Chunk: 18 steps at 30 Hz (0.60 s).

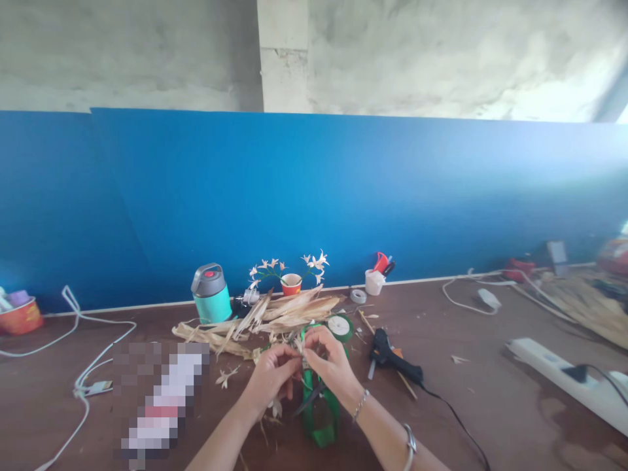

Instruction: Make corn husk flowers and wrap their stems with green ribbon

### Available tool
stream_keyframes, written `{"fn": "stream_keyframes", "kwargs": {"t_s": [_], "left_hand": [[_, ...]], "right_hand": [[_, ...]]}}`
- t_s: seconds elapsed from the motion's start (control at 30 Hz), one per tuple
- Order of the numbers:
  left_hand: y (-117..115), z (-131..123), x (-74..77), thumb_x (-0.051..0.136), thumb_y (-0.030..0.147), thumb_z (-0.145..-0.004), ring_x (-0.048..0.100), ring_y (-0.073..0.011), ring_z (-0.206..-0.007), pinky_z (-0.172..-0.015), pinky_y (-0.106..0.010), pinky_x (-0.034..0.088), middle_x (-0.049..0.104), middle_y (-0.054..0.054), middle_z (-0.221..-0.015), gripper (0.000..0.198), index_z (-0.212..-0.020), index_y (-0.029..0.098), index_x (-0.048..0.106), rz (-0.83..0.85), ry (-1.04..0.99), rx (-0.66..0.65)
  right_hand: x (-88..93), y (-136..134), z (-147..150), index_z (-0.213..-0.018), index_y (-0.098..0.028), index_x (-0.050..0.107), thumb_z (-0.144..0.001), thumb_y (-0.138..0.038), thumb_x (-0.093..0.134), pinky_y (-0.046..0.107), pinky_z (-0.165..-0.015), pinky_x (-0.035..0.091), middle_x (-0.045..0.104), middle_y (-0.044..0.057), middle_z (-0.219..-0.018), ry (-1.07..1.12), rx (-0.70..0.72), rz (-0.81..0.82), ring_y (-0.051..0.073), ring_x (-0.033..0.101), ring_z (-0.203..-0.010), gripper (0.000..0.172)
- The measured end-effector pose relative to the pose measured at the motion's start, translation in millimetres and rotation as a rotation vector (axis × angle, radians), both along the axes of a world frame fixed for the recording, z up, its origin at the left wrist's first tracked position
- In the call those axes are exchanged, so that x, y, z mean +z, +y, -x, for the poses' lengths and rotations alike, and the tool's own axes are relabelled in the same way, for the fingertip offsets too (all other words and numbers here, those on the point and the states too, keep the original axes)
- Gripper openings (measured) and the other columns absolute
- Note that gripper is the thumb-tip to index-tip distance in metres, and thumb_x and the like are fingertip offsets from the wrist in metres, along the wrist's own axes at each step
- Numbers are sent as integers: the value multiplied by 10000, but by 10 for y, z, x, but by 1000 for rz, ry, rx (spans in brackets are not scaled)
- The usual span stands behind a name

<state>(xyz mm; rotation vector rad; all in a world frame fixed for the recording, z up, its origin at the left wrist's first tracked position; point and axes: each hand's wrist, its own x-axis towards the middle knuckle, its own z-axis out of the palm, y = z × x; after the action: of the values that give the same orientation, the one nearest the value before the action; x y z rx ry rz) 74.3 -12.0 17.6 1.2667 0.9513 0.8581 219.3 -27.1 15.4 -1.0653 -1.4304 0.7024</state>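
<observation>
Both hands meet low in the centre of the head view. My left hand (pixel 275 374) is closed, thumb against fingers, by a small pale piece. My right hand (pixel 330 356) pinches a small whitish petal-like piece (pixel 300 345) between thumb and fingertips. What the left fingertips hold is too small to make out. Just below the hands lie dark scissors (pixel 310 398) and a green ribbon loop (pixel 321 435). A green tape roll with a white core (pixel 338 326) is behind the right hand. Dried husks (pixel 294 313) spread beyond, and a pale flower (pixel 227 377) lies to the left.
Behind the husks stand a turquoise flask (pixel 212 297), a red cup of flowers (pixel 291 284) and a white cup (pixel 375 282). A black glue gun (pixel 395 358) with its cord lies right of the hands. A power strip (pixel 574 379) is farther right; white cables (pixel 81 366) run left.
</observation>
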Motion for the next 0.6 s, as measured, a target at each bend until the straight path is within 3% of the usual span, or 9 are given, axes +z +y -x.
{"fn": "stream_keyframes", "kwargs": {"t_s": [0.43,0.6], "left_hand": [[20,6,-61,671,434,-644,472,-49,-284,-280,-137,200,613,35,-515,328,-717,149,527,1,-12,-16],[8,9,-44,681,441,-628,478,-62,-284,-283,-144,217,617,40,-511,399,-863,147,550,27,-17,-7]], "right_hand": [[-5,2,-6,-640,-184,549,-695,-185,573,240,-564,386,545,32,-827,-22,-12,-10,135,502,-667,60],[-33,12,-13,-655,-182,552,-700,-171,573,238,-562,387,541,34,-836,-23,-3,-15,127,495,-652,51]]}}
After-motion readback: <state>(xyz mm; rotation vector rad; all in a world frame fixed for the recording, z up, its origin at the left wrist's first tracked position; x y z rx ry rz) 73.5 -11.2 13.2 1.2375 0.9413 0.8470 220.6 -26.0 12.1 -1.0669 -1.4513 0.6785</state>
